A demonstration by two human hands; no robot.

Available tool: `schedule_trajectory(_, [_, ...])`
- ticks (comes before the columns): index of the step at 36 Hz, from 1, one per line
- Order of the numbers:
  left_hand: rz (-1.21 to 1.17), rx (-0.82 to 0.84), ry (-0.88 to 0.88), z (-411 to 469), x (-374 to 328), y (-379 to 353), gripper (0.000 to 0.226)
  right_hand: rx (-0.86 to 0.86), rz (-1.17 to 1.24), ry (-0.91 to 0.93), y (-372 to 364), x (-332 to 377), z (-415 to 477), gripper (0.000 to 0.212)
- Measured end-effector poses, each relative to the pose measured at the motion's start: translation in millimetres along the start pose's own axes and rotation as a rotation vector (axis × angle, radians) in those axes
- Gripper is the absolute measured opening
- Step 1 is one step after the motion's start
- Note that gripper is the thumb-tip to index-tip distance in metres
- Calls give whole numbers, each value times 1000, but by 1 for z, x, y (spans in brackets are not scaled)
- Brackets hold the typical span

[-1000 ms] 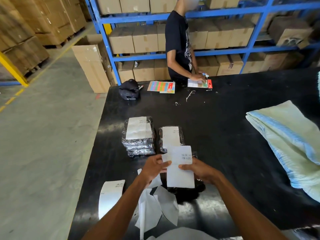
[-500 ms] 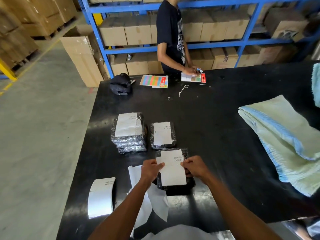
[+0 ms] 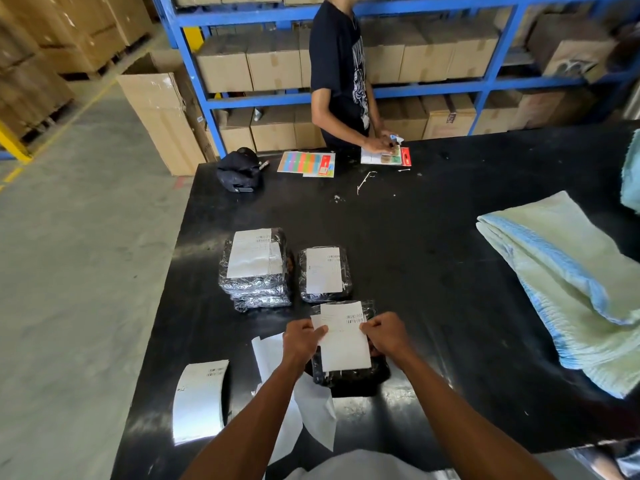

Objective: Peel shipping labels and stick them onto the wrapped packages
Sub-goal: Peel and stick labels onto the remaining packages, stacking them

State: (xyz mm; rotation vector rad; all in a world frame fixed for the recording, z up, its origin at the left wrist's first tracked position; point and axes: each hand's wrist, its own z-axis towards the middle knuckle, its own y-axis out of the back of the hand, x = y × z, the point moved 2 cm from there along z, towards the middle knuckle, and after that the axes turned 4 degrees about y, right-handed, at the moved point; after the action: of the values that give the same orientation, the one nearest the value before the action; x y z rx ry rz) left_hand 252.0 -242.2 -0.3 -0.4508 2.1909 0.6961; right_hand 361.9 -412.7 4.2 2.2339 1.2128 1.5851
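- The grip on the shipping label (image 3: 346, 351) is two-handed: the left hand (image 3: 302, 342) is pinching its left edge and the right hand (image 3: 385, 336) its right edge, fingers curled, keeping the sheet taut between them.
- A second ago the label was being held up in the air, further out over the tabletop (image 3: 415, 230). Now it is coming down onto the black wrapped package (image 3: 349, 379) nearest the person, and the hands are sitting lower and closer in.
- The label's lower half is lying over the package's top. Whether it is already stuck down is not clear from this angle.
- This suggests that the peeling of this label is finished and the sticking is beginning. Pressing and smoothing are probably what is left for this package.
- Loose white backing sheets (image 3: 313, 407) are lying under the left forearm, just beside the package.
- Two labelled lots are waiting further out: a stack of silver-wrapped packages (image 3: 256, 289) and a single labelled package (image 3: 325, 275) beside it.
- Another label sheet (image 3: 201, 400) is curling on the tabletop's left edge, untouched.
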Motion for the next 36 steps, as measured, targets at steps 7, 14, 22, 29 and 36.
schedule_trajectory(7, [45,-5,24,4,-2,-1,15,-8,-104,-19,2,9,-2,31])
schedule_trajectory(14, [65,9,51,8,-2,2,17,-1,-269,15,2,24,-4,31])
schedule_trajectory(22, [78,23,55,12,-3,2,25,50,-588,128,5,37,-9,30])
schedule_trajectory(29, [101,30,76,13,-4,4,23,-115,-690,429,-3,49,-16,33])
schedule_trajectory(36, [-4,152,137,16,-2,7,33,266,-835,582,-44,33,-3,66])
